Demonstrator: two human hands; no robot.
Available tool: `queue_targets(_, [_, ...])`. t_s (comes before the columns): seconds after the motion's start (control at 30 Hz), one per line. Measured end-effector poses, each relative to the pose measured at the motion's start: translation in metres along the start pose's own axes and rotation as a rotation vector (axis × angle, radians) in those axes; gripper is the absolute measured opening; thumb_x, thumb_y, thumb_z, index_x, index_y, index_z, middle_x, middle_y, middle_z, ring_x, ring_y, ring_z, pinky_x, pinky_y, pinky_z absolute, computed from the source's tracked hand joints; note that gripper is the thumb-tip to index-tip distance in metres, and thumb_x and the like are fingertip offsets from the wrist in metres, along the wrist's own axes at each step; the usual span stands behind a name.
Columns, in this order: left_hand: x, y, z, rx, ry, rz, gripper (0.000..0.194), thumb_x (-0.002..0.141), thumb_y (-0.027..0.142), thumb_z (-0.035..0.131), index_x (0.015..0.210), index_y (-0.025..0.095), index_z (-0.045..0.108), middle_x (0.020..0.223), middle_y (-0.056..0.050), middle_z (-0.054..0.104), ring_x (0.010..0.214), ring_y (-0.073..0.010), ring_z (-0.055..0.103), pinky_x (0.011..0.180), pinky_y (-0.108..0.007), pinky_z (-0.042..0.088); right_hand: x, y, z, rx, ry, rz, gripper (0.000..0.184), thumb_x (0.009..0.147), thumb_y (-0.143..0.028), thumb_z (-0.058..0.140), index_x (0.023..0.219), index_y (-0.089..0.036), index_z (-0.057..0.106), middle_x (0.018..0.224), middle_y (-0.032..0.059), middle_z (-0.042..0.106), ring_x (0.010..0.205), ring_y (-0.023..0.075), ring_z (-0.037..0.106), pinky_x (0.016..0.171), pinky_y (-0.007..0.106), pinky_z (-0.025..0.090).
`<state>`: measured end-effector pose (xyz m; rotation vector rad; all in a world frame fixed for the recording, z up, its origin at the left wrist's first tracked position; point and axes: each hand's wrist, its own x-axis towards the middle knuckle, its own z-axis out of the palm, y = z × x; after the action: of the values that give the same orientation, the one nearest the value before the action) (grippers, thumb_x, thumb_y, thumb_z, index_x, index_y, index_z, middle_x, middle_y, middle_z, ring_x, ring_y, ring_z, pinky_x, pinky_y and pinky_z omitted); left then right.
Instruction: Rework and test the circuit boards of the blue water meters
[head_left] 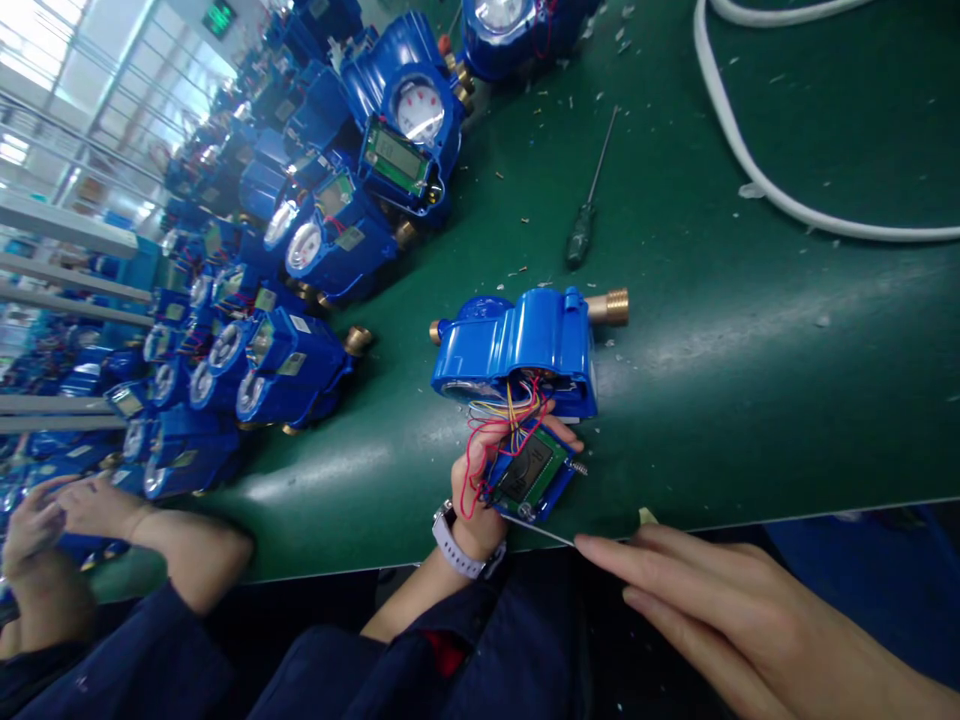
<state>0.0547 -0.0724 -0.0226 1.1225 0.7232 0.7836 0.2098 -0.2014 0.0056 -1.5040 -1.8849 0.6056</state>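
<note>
My left hand, with a pale-banded watch at its wrist, is closed round a green circuit board with a grey display in a blue frame. Red, yellow and other thin wires run from the board into the open side of a blue water meter. The meter lies just beyond that hand, with brass pipe ends. My right hand grips a thin metal-shafted screwdriver, its handle hidden by the fingers. The shaft's far end meets the lower edge of the board; exact contact cannot be made out.
Another screwdriver lies on the green table among small screws and scraps. Many blue meters crowd the left side. A white cable curves at the upper right. Another person's hands are at the lower left.
</note>
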Motion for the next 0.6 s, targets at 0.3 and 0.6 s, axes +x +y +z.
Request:
queue_targets(0.3, [0.002, -0.003, -0.003, -0.066, -0.04, -0.076, 0.058, 0.088, 0.06, 0.034, 0.111, 0.019, 0.068, 0.09, -0.011, 0.072, 0.082, -0.0305, 0.067, 0.08, -0.049, 0.056, -0.004, 0.008, -0.004, -0.004, -0.069, 0.01, 0.043, 0.102, -0.021, 0.023, 0.132, -0.029, 0.054, 0.111, 0.0027, 0.068, 0.095, 0.0132, 0.068, 0.071, 0.022, 0.058])
queue_targets(0.6, [0.003, 0.003, 0.0, -0.122, -0.036, -0.099, 0.059, 0.085, 0.061, 0.041, 0.107, 0.014, 0.068, 0.087, -0.012, 0.071, 0.083, -0.0289, 0.067, 0.078, -0.044, 0.055, 0.003, 0.012, -0.012, 0.067, -0.083, 0.031, 0.041, 0.098, -0.02, 0.034, 0.132, -0.033, 0.053, 0.11, -0.0035, 0.068, 0.095, 0.0089, 0.067, 0.076, 0.018, 0.056])
